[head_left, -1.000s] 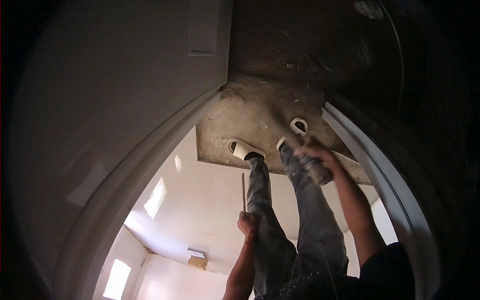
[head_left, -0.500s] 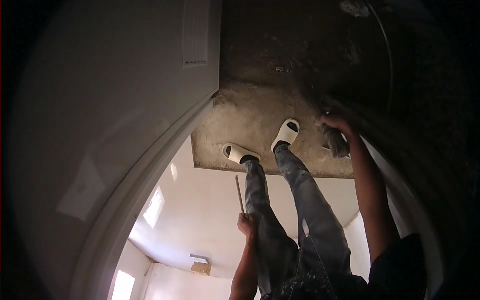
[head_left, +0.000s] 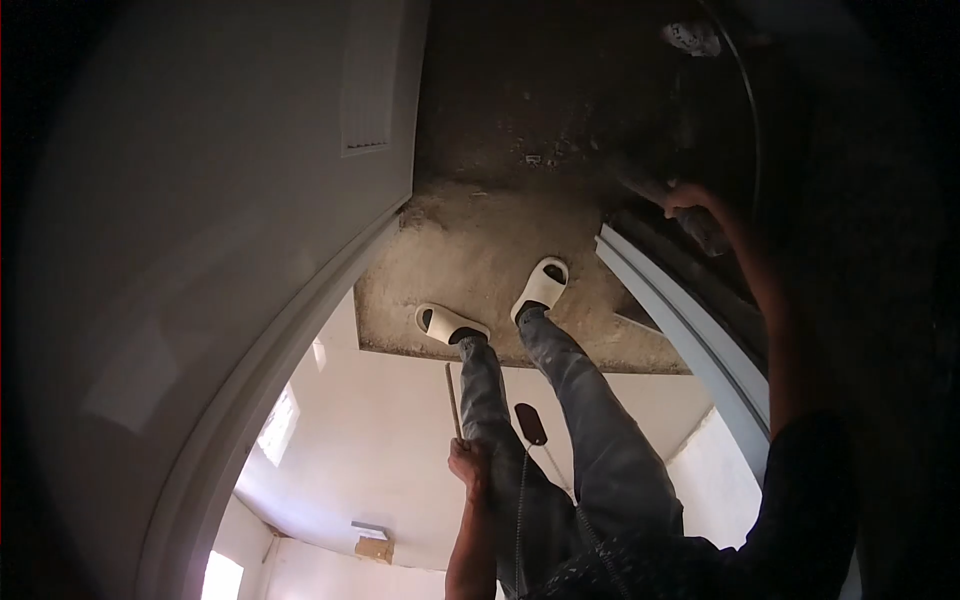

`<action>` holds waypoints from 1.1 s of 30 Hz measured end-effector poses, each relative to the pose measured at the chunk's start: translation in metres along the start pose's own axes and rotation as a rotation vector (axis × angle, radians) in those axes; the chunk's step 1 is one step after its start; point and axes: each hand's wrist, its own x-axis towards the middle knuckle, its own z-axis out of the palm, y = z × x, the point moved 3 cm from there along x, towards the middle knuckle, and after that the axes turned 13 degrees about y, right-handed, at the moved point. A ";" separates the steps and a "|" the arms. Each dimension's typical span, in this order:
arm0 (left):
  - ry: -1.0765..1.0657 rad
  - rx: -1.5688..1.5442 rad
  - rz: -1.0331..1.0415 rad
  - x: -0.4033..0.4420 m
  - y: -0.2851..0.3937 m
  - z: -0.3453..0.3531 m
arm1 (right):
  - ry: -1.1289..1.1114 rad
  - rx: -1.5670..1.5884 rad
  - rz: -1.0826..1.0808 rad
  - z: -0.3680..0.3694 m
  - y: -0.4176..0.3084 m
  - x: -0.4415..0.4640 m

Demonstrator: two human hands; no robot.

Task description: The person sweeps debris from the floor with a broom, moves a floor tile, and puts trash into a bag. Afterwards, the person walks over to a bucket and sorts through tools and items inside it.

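My left hand (head_left: 468, 462) is closed around the lower end of a thin wooden stick (head_left: 453, 402), which points up beside my left trouser leg. My right hand (head_left: 688, 198) reaches out past the pale door frame, over the dark floor. Its fingers are closed on a greyish, soft-looking thing (head_left: 706, 236), blurred and dim, so its kind cannot be made out. Part of it sticks out to the left of the fist, and part hangs below. A dark tag pendant (head_left: 531, 424) dangles on a chain before my legs.
Both feet, in cream slides (head_left: 541, 288), stand on rough, stained floor (head_left: 480, 240). A panel door with a vent (head_left: 368, 95) fills the left; a door frame (head_left: 685, 320) stands right. Small debris (head_left: 533, 160), a crumpled white item (head_left: 692, 38) and a curved hose (head_left: 748, 100) lie ahead.
My right hand has moved forward and away from my feet with the greyish thing. The view has shifted, showing more of the right door frame. The pendant has swung into sight. My left hand keeps the stick.
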 end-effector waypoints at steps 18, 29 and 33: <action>-0.091 0.068 0.048 0.011 0.033 -0.008 | -0.079 1.102 -0.205 0.014 0.021 0.016; -0.154 0.036 0.197 0.033 0.150 -0.027 | 0.087 1.209 -0.731 -0.056 -0.134 -0.062; -0.199 0.020 0.193 0.039 0.168 -0.003 | 0.060 0.760 -0.150 -0.004 -0.185 0.013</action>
